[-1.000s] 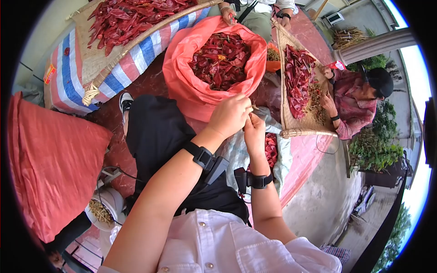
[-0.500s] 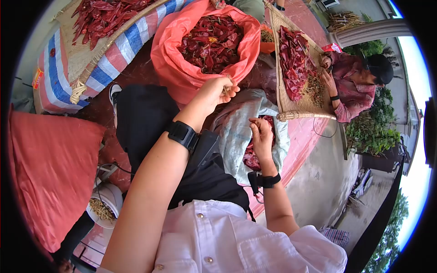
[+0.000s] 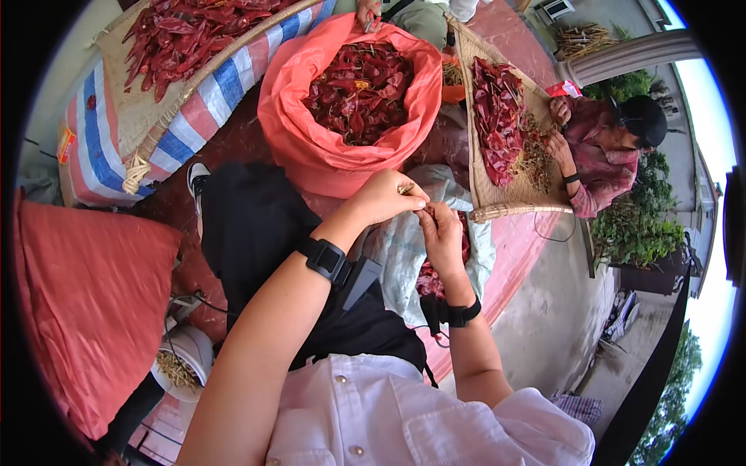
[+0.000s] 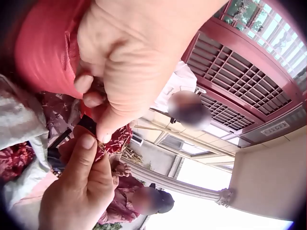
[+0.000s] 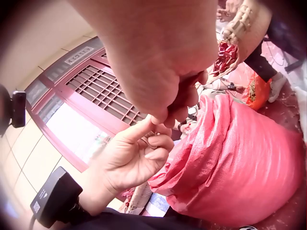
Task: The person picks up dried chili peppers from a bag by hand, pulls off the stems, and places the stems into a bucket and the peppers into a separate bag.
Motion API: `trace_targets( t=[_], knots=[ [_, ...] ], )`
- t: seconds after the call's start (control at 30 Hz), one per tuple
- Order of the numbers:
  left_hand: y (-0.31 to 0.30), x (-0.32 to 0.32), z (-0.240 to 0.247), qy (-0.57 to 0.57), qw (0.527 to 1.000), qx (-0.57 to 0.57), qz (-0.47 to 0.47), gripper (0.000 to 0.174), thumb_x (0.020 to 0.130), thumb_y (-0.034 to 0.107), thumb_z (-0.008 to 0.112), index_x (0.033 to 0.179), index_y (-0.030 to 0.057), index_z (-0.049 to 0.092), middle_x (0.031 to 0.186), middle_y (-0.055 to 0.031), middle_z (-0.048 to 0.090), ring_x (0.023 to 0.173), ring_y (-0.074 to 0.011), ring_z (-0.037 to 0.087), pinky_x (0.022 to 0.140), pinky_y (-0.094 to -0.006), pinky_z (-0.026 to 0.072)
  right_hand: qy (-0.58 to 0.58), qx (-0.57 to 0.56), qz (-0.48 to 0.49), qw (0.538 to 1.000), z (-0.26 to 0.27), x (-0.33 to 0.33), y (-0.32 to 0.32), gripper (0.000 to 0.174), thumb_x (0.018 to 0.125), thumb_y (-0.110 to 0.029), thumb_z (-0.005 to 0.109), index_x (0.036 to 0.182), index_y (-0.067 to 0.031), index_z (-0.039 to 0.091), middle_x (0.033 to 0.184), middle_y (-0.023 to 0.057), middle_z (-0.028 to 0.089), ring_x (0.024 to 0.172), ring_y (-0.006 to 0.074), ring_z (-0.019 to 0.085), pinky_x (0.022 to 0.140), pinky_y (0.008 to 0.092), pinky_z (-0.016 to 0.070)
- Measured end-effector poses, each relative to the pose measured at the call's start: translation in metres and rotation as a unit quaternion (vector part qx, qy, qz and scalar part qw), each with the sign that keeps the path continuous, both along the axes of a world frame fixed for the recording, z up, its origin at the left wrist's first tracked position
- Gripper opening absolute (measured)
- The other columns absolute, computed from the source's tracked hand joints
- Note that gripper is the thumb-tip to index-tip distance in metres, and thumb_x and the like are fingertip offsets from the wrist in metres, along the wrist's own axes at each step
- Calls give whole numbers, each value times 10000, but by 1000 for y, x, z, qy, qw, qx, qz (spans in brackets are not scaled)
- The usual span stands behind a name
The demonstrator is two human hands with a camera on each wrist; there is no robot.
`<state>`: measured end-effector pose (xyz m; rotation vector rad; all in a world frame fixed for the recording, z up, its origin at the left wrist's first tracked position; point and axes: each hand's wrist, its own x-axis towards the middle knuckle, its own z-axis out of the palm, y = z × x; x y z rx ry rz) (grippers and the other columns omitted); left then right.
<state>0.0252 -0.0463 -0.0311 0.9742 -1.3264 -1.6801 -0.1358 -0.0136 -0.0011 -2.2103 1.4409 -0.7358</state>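
Observation:
My left hand (image 3: pixel 382 199) and right hand (image 3: pixel 444 239) meet at their fingertips in front of the big red sack (image 3: pixel 284 116). Brownish dried stems (image 3: pixel 404 189) show inside the curled fingers of my left hand. Between the fingertips is a small dark piece (image 3: pixel 428 210), apparently part of a dried chilli, mostly hidden by the fingers. The right thumb and index finger pinch it, and the left thumb touches there too. Dried red chillies (image 3: pixel 361 93) fill the sack. Below my hands, a pale woven bag (image 3: pixel 396 260) holds more red chillies (image 3: pixel 432 281).
A seated person (image 3: pixel 606 155) works over a woven tray (image 3: pixel 486 206) of chillies at right. More chillies lie on a mat (image 3: pixel 116 58) over a striped bundle (image 3: pixel 101 140) at back left. A red cloth sack (image 3: pixel 93 303) and a white bucket (image 3: pixel 203 349) of stems stand at left.
My hands were together, parted half a second ago with the left over the sack's rim and the right over the pale bag, and are now together again at the fingertips.

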Motion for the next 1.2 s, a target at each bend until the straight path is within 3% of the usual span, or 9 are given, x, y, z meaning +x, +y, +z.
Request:
trace_targets(
  t=[0.07,0.17,0.3,0.47,0.7,0.97,1.07,1.13,1.2],
  knots=[
    [2,-1,4,-27,998,-37,43,163,722,134,644,810,0,668,712,-81,657,660,-113,601,623,-269,459,12,-3,-2,1000,1,0,-1,87,804,-93,569,817,-6,565,718,139,542,697,307,505,653,365,360],
    [2,0,7,-88,992,-80,34,127,731,95,650,801,-10,660,717,-61,652,668,-76,585,618,-245,454,26,-3,-4,1000,-2,-1,-1,89,798,-91,571,797,-2,566,702,152,544,684,318,506,636,374,367],
    [2,-2,11,-137,984,-112,30,122,713,108,650,778,5,654,701,-85,640,647,-107,594,592,-269,450,3,22,-11,1000,-4,-1,-1,111,797,-90,575,788,21,566,697,167,556,669,329,522,620,389,392],
    [5,-6,15,-136,959,-229,95,116,701,124,624,746,18,643,693,-116,612,636,-218,600,586,-317,454,-62,104,-40,992,1,-1,2,127,799,-87,580,795,39,569,679,178,563,636,328,545,589,380,416],
    [9,-5,16,-166,943,-269,101,123,697,132,622,738,18,649,690,-121,602,637,-247,597,587,-326,456,-9,72,-22,997,-3,-6,-1,127,790,-77,582,757,44,563,656,181,569,587,291,566,549,352,425],
    [8,-2,19,-162,945,-269,93,123,664,134,630,715,25,652,671,-121,590,620,-259,591,578,-340,459,-60,140,-3,988,9,-4,-2,106,784,-55,564,743,43,567,639,169,581,568,283,578,532,339,434],
    [9,-3,14,-208,926,-303,86,109,646,123,629,696,26,632,668,-125,586,627,-275,586,581,-353,459,-36,146,1,989,10,-4,-3,97,774,-62,565,778,33,585,666,170,584,620,299,576,581,359,434],
    [12,-5,14,-230,917,-310,98,104,641,118,624,685,25,616,662,-126,582,632,-284,584,583,-361,459,53,45,36,997,3,-4,-3,112,758,-68,566,819,20,599,699,170,584,688,324,564,645,388,420],
    [14,-6,13,-252,908,-316,110,100,636,113,620,675,24,601,657,-126,578,637,-293,582,585,-370,458,68,30,28,997,1,0,-1,122,752,-71,568,832,15,601,708,170,582,711,335,555,668,403,409]
  ],
)
